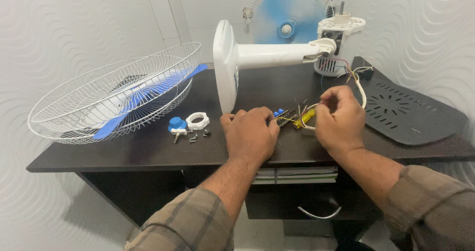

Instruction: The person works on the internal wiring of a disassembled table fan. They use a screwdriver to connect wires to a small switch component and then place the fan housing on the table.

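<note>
I am looking down at a dark desk where a fan lies in pieces. My left hand rests knuckles-up near the front edge, fingers curled shut around a small switch assembly with blue buttons and bare wire ends sticking out of it. My right hand is just beside it, fingertips pinched on the wires; a yellow-sleeved piece shows between the two hands. A white cable arcs from the right hand up toward the bundle of coloured wires that runs to the white motor housing, which stands at the back of the desk with the white stand arm and base lying across in front.

I judge the step in hand to be work on the switch wiring: one hand steadies the part, the other sorts or pulls a lead. Exactly which wire is gripped I cannot tell, since the fingers hide it. The next move calls for a fine pinch and little force, as the leads are thin and tethered to the motor.

To the left lie the wire guard with the blue blade in it, a blue knob, a white ring nut and loose screws. A dark vented cover lies to the right.
</note>
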